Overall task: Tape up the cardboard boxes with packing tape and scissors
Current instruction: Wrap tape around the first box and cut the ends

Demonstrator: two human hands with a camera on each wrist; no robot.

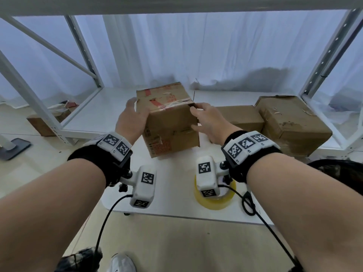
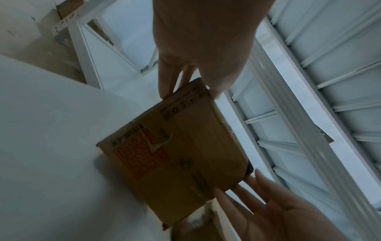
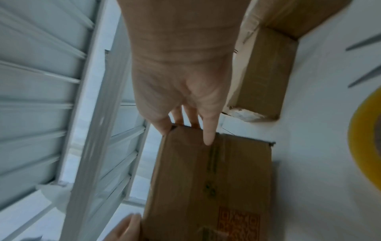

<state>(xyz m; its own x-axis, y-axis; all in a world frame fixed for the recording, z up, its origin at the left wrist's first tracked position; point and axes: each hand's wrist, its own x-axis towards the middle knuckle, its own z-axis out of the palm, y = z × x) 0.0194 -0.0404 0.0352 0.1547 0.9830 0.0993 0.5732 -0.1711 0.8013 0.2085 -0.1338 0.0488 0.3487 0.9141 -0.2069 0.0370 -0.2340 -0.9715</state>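
— Cardboard box (image 1: 169, 122), where is it?
— On the white bench (image 1: 176, 211), toward its far edge; creased brown board, torn red tape.
— Fingers?
— Left hand (image 1: 130, 116) and right hand (image 1: 208, 122) hold its sides, fingers straight. Glossy yellow tape roll (image 1: 216, 201) lies near the front edge.

Head view high, facing down-forward, wrist views close along each palm, all sharing the cardboard box (image 1: 169, 118).

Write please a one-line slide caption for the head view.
Both hands, left and right, hold a worn cardboard box by its sides above the white table, tape roll nearby.
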